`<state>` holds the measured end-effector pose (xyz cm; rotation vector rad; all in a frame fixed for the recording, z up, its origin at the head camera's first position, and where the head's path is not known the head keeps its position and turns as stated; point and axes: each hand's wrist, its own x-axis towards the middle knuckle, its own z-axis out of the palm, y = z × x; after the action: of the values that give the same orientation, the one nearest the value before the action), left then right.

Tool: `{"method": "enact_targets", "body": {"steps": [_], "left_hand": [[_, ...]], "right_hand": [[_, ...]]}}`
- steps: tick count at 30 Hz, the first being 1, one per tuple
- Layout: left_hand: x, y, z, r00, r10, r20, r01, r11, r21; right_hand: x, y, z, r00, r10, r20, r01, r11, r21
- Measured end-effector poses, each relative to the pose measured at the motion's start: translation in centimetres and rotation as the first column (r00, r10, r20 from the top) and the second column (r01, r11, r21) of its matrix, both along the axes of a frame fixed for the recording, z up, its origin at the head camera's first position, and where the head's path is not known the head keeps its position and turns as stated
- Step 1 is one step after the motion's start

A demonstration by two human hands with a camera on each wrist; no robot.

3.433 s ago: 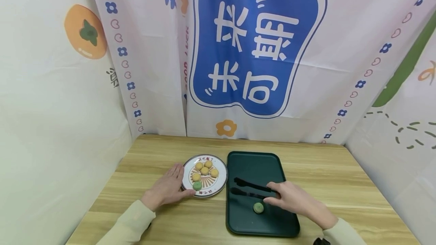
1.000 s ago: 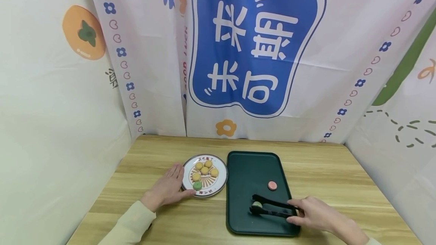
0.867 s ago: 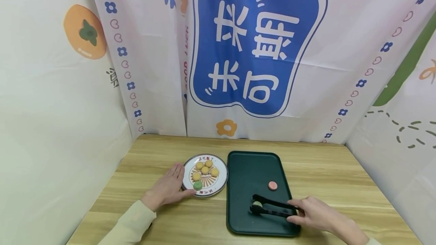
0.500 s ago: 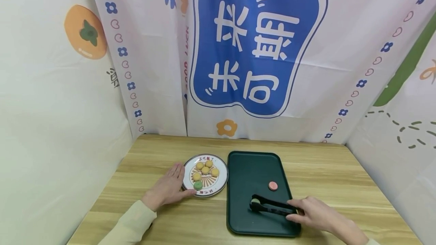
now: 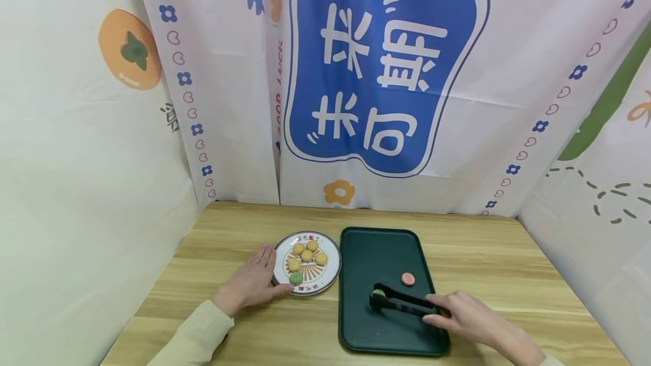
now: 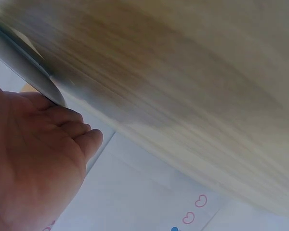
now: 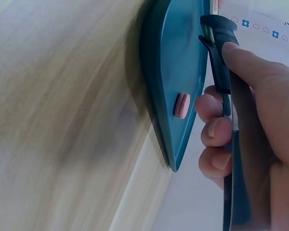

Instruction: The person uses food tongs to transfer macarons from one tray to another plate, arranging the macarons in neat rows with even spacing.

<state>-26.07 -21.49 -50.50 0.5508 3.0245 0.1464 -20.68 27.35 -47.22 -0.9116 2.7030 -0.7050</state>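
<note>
My left hand (image 5: pixel 251 278) lies with fingers extended against the left rim of a white patterned plate (image 5: pixel 331 270), its thumb by the near edge. Several small yellow round cookies (image 5: pixel 307 256) and one green macaron (image 5: pixel 296 278) sit on that plate. My right hand (image 5: pixel 468 318) grips black tongs (image 5: pixel 402 307) over the dark green tray (image 5: pixel 381 253). Between the tong tips is another green macaron (image 5: pixel 378 293), mostly covered by them. A pink macaron (image 5: pixel 408 279) lies on the tray beyond the tongs; in the right wrist view this pink macaron (image 7: pixel 182 106) stands near the tray's edge.
Plate and tray stand side by side, nearly touching, on a wooden table (image 5: pixel 244 225). Printed white cloth (image 5: pixel 234 146) hangs behind the table and along both sides. The tray has a low raised rim.
The tongs moved from mid-tray toward the near green macaron, uncovering the pink one. Their arms then closed on the green macaron and shifted slightly left and away with it. My left hand stayed put.
</note>
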Motion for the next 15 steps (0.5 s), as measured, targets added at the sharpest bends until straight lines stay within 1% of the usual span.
{"method": "enact_targets", "body": {"steps": [2,6,11,15], "left_hand": [[0.0,0.0,0.0,1.0,-0.001,0.0,0.001,1.0,0.004],[-0.1,0.0,-0.1,1.0,-0.001,-0.004,0.001,1.0,0.0],[0.0,0.0,-0.1,1.0,-0.003,-0.003,0.003,1.0,-0.013],[0.1,0.0,0.0,1.0,-0.002,-0.003,0.002,1.0,0.002]], "right_hand": [[-0.1,-0.2,0.0,1.0,-0.014,0.007,0.014,1.0,0.003],[-0.4,-0.6,0.0,0.999,-0.027,-0.032,0.027,1.0,0.011],[-0.8,-1.3,-0.1,0.996,-0.008,-0.093,0.008,1.0,0.001],[-1.2,-1.9,0.1,0.995,-0.001,-0.096,-0.001,1.0,-0.019]]}}
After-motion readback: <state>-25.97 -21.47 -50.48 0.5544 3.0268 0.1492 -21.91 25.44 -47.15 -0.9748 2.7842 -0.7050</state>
